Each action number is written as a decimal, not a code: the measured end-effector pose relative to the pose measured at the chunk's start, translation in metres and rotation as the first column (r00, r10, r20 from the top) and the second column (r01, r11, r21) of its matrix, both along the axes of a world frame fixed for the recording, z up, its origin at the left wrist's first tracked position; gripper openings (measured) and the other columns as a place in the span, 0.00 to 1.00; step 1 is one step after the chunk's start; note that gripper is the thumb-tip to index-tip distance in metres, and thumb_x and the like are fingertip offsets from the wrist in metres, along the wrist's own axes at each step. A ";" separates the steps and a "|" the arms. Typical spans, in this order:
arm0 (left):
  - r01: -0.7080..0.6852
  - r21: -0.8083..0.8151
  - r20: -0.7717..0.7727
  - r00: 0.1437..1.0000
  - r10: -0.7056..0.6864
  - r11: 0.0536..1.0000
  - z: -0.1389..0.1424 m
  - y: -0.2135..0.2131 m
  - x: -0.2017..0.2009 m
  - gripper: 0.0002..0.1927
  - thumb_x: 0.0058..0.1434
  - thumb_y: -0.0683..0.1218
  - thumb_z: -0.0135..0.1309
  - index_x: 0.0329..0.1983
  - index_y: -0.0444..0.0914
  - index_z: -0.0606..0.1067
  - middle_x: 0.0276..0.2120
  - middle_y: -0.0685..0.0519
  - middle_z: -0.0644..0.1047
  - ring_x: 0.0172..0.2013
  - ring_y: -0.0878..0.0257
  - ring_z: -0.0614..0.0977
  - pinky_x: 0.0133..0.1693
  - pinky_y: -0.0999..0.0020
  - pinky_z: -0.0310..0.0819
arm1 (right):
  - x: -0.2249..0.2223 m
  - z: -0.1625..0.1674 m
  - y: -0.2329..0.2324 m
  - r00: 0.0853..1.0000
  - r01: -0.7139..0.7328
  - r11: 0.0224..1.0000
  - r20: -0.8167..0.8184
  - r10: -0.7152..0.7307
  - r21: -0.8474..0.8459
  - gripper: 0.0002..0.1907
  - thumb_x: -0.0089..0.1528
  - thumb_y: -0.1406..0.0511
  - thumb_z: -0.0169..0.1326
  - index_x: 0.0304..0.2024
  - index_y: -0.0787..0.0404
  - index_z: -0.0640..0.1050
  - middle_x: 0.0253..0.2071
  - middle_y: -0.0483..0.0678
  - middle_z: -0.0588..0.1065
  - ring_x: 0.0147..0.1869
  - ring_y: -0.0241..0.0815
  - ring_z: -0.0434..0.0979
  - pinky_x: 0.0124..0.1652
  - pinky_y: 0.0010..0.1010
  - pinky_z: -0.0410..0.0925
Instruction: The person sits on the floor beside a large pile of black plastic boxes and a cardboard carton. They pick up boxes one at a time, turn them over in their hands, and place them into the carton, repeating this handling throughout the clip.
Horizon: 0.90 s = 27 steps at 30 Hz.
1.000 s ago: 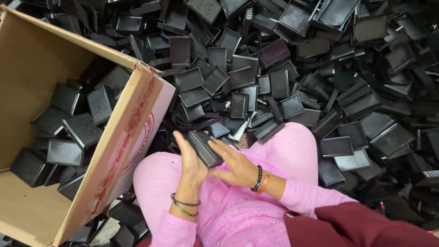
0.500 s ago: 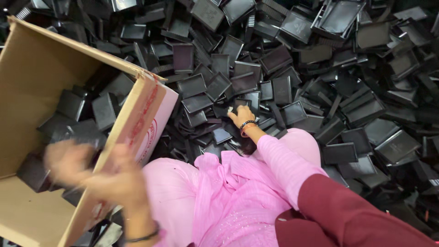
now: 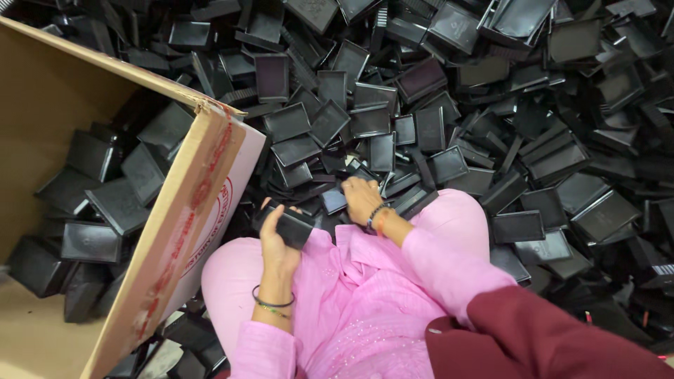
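Observation:
My left hand (image 3: 275,242) holds a small stack of black plastic trays (image 3: 286,226) above my lap, close to the flap of the cardboard box (image 3: 184,217). My right hand (image 3: 361,198) reaches forward into the heap of black plastic trays (image 3: 435,126) just past my knees, fingers down on a tray; whether it grips one is hidden. Both wrists wear bangles, and I sit in pink clothes with a maroon cloth over my right side.
The open cardboard box at the left holds several black trays (image 3: 105,189) lying loosely inside. The heap of trays covers the floor from the centre across to the right edge. More trays (image 3: 186,351) lie under the box flap beside my left leg.
My left hand has come back from over the box to my lap, now holding trays. My right hand stays at the heap in front of my knees.

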State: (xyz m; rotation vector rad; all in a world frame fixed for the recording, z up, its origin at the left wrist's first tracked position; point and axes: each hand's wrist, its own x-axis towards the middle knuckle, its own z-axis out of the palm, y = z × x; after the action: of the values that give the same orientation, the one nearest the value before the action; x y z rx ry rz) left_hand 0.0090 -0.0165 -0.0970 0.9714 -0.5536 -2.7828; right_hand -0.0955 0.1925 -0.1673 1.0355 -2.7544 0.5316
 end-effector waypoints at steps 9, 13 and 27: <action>0.410 -0.414 0.207 0.912 -0.355 0.813 0.005 0.006 0.029 0.13 0.66 0.46 0.55 0.52 0.41 0.78 0.39 0.57 0.77 0.38 0.67 0.78 0.41 0.71 0.73 | 0.007 0.043 0.036 0.408 0.337 0.872 0.890 0.205 -0.355 0.15 0.65 0.62 0.61 0.50 0.65 0.77 0.39 0.47 0.75 0.42 0.42 0.72 0.40 0.31 0.65; 0.556 -0.260 -0.011 0.816 -0.578 0.790 -0.026 0.022 0.021 0.12 0.68 0.49 0.57 0.47 0.35 0.76 0.38 0.56 0.77 0.38 0.69 0.77 0.41 0.71 0.73 | 0.024 0.103 0.023 0.288 0.338 0.732 0.806 0.517 -0.591 0.25 0.62 0.58 0.63 0.57 0.64 0.76 0.51 0.42 0.76 0.56 0.33 0.74 0.55 0.28 0.69; 0.164 -0.342 0.041 0.986 -0.160 0.925 0.045 0.023 0.002 0.43 0.67 0.72 0.32 0.65 0.34 0.71 0.53 0.48 0.76 0.51 0.59 0.77 0.56 0.65 0.71 | 0.095 0.140 -0.020 0.768 0.283 0.739 0.606 0.207 -0.611 0.29 0.56 0.60 0.68 0.58 0.63 0.77 0.54 0.52 0.79 0.57 0.42 0.80 0.56 0.32 0.71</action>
State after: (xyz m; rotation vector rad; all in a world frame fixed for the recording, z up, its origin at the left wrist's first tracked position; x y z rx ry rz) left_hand 0.0111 0.0061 -0.0518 0.8987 -1.1267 -2.6808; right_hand -0.0003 0.1728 -0.0272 0.6547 -2.6094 2.0429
